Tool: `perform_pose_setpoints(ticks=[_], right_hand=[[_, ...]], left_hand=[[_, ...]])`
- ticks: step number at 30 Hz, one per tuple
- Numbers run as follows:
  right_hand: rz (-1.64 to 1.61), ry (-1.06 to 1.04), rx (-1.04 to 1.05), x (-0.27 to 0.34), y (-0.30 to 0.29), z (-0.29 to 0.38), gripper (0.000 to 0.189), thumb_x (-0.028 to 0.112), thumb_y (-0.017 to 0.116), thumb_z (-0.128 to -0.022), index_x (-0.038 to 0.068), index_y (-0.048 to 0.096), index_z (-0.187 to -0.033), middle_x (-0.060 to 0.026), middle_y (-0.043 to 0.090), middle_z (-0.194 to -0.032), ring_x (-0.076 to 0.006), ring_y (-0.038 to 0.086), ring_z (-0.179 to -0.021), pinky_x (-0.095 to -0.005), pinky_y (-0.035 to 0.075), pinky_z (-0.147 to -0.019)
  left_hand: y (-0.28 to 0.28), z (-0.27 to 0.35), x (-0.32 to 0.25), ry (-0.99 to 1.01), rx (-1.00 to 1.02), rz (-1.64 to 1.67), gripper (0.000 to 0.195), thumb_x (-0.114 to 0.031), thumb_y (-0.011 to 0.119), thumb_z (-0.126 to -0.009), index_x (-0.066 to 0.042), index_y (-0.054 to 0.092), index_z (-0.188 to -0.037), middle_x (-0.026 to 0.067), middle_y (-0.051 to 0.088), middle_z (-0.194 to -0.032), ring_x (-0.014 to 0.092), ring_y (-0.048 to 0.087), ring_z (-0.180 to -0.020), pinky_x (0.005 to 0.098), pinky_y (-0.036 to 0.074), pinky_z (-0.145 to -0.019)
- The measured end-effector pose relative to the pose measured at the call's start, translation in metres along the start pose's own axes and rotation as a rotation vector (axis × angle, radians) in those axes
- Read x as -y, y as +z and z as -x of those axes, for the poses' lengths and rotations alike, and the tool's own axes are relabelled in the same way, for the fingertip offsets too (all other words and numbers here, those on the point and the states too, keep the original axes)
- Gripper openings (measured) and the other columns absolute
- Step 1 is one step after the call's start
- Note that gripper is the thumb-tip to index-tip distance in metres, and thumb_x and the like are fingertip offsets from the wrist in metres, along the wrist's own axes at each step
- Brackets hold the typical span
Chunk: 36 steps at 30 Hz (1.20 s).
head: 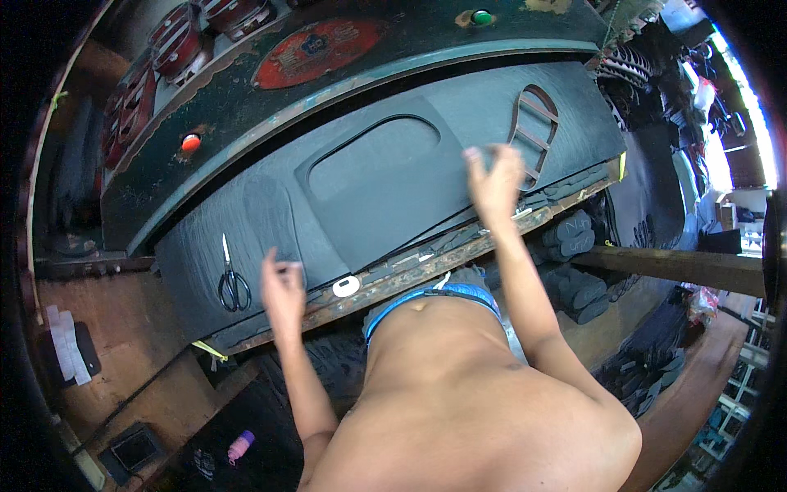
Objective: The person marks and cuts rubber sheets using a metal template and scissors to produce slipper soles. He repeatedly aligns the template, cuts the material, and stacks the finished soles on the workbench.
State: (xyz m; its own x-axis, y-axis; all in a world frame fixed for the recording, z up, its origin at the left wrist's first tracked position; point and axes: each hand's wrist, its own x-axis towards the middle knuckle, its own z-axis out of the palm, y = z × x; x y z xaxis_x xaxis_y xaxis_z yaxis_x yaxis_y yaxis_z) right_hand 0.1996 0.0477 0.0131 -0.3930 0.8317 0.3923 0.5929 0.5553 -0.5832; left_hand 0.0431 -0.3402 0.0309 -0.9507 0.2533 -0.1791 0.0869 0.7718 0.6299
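My left hand (pixel 284 298) hovers blurred over the near edge of the press bed, fingers apart and holding nothing. Just beyond it, a faint sole-shaped outline (pixel 265 209) shows in the bed's surface. Scissors with black handles (pixel 233 290) lie to its left. Also blurred and bare, my right hand (pixel 497 181) is above the bed between a dark grey sheet (pixel 393 197) and a sole-shaped cutting die (pixel 544 138). The sheet has a rounded opening or outline on its far side. Crossbars span the die, which stands near the bed's right end.
The press beam (pixel 356 77) runs along the back, with a red button (pixel 191 142) and a green button (pixel 482 17). Dark offcuts and a white oval object (pixel 346 286) lie along the front ledge. Stacked sole pieces (pixel 569 237) are below right, beside a wooden bar (pixel 676 265).
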Motion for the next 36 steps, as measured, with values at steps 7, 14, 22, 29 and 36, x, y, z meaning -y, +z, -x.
perform_pose_setpoints(ticks=[7,14,22,29,36], right_hand=[[0.627,0.111,0.25,-0.077,0.017,-0.052,0.062,0.056,0.073,-0.086,-0.001,0.072,-0.112,-0.0236,0.066,-0.112,-0.0406,0.061,-0.113,-0.055,0.044,-0.096],[0.503,0.183,0.15,-0.083,-0.007,-0.055,0.035,0.035,0.076,-0.086,0.008,0.076,-0.108,-0.0163,0.067,-0.113,-0.0386,0.062,-0.109,-0.0547,0.046,-0.093],[0.003,-0.445,0.359,-0.052,-0.072,-0.054,0.016,0.016,0.073,-0.087,0.003,0.065,-0.094,-0.0136,0.063,-0.111,-0.036,0.057,-0.109,-0.0483,0.043,-0.095],[-0.114,-0.821,0.547,-0.022,-0.025,-0.039,0.014,0.012,0.073,-0.08,0.008,0.063,-0.09,-0.0081,0.062,-0.111,-0.029,0.057,-0.122,-0.0497,0.039,-0.102],[-0.266,-0.868,0.557,-0.044,0.012,-0.011,0.028,0.016,0.079,-0.078,0.011,0.067,-0.102,-0.0095,0.058,-0.122,-0.031,0.052,-0.127,-0.0502,0.039,-0.104]], left_hand=[[0.081,0.018,-0.053,0.362,0.093,-0.188,0.103,-0.024,0.092,-0.07,0.001,0.037,-0.154,0.0223,0.055,-0.14,0.042,0.052,-0.127,0.0484,0.039,-0.112],[0.064,-0.007,-0.04,0.243,0.103,0.079,0.09,-0.02,0.083,-0.084,0.0,0.033,-0.157,0.023,0.055,-0.145,0.034,0.058,-0.121,0.0452,0.045,-0.106],[0.031,-0.027,-0.038,0.251,0.047,0.438,0.051,-0.012,0.058,-0.103,-0.003,0.044,-0.151,0.0144,0.063,-0.126,0.017,0.06,-0.111,0.0327,0.048,-0.098],[0.05,-0.052,-0.064,0.572,0.2,0.165,0.094,-0.031,0.088,-0.076,-0.005,0.04,-0.152,0.0184,0.042,-0.155,0.035,0.038,-0.147,0.047,0.032,-0.122],[0.09,-0.059,-0.046,0.678,0.342,0.003,0.053,-0.022,0.095,-0.063,-0.003,0.062,-0.1,0.0282,0.037,-0.158,0.044,0.043,-0.143,0.0488,0.047,-0.108]])
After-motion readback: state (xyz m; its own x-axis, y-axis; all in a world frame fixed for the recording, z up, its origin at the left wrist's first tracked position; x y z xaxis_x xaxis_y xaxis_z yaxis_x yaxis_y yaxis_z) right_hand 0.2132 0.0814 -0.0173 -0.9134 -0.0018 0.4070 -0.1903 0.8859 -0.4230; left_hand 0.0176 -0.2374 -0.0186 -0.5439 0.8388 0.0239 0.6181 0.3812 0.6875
